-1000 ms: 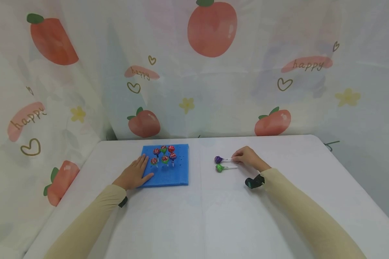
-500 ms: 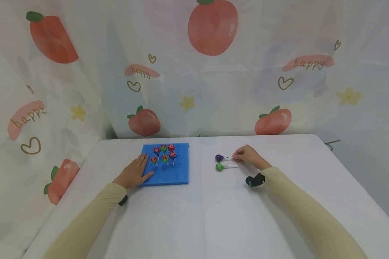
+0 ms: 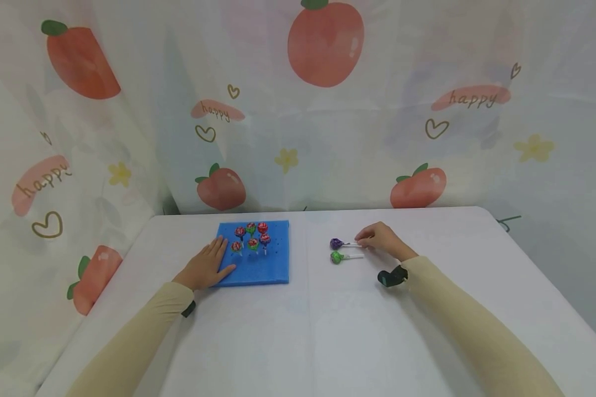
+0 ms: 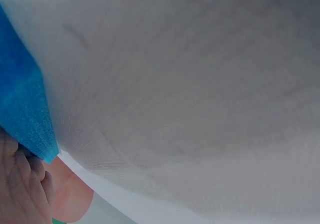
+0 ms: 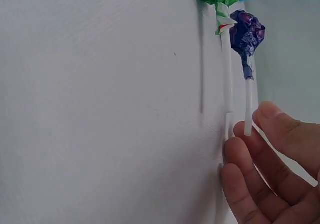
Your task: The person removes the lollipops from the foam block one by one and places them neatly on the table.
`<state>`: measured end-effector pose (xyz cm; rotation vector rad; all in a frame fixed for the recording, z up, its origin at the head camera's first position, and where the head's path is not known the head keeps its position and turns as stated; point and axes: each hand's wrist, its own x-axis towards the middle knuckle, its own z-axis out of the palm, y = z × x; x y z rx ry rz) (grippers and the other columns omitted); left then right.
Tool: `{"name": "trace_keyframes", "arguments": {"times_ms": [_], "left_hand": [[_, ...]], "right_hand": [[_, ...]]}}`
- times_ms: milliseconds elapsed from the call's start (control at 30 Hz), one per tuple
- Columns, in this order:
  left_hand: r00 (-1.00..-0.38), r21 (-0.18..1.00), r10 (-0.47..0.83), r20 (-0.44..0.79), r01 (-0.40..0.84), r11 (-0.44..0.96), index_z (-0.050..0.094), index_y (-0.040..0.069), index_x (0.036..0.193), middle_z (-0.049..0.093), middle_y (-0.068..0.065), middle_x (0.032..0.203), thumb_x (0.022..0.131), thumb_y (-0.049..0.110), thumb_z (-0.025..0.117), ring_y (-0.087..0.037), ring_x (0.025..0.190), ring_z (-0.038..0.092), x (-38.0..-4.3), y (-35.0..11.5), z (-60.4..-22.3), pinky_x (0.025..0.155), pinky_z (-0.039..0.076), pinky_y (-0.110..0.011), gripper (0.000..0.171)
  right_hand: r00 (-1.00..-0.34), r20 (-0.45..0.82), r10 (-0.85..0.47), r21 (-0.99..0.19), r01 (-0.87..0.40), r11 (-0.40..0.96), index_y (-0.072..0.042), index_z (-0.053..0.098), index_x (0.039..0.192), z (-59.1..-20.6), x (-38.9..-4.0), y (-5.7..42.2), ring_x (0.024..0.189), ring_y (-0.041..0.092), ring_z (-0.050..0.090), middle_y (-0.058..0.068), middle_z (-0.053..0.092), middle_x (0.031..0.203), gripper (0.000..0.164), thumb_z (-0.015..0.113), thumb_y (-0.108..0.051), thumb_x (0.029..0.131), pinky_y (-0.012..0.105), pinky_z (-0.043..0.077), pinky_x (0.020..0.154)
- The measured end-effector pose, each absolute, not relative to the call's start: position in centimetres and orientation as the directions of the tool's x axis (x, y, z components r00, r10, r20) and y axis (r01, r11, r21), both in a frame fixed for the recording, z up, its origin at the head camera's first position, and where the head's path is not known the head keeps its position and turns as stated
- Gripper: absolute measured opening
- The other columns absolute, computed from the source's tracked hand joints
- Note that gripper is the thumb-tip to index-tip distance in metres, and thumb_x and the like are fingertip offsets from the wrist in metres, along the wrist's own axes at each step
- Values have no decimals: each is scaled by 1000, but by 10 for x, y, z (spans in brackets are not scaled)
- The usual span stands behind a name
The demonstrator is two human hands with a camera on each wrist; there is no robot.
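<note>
A blue foam board (image 3: 258, 271) with small holes lies at the left, and several wrapped lollipops (image 3: 253, 243) stand upright in it. My left hand (image 3: 205, 266) rests flat on the board's left edge, fingers spread. On the right side of the table, a purple lollipop (image 3: 336, 243) lies beyond a green lollipop (image 3: 336, 257), both sticks pointing right. My right hand (image 3: 379, 241) is at the purple lollipop's stick end. In the right wrist view, the loosely bent thumb and forefinger (image 5: 272, 134) flank the stick, whose whole end shows, without a clear pinch.
The white table (image 3: 298, 342) carries the board and both loose lollipops, with bare cloth between them. A patterned curtain (image 3: 298, 127) hangs behind the table's back edge. A dark wrist camera (image 3: 392, 277) sits under the right cuff.
The purple lollipop has shifted slightly right, along its stick. My right fingers have eased off, and more of the stick shows. My left hand has stayed on the board.
</note>
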<state>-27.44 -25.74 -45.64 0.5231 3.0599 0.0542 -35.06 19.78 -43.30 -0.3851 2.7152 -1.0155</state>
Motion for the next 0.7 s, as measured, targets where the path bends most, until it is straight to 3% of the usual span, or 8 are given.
{"name": "trace_keyframes", "arguments": {"times_ms": [267,700], "left_hand": [[-941,40,336,-30,335,942,21,-8,146,20,-27,153,95,47,45,-41,143,19,-274,-258,-456,116,22,-52,79],[-938,46,346,-12,345,937,21,-8,145,20,-27,153,95,46,45,-41,143,19,-273,-258,-456,116,22,-52,78]], "right_hand": [[-935,-102,-340,-646,-198,737,0,66,113,-417,-351,195,106,32,58,18,67,114,27,62,-13,90,45,49,92],[-883,-48,-467,-743,-281,607,0,61,120,-385,-355,135,109,30,62,19,65,118,33,61,-17,92,41,51,94]]}}
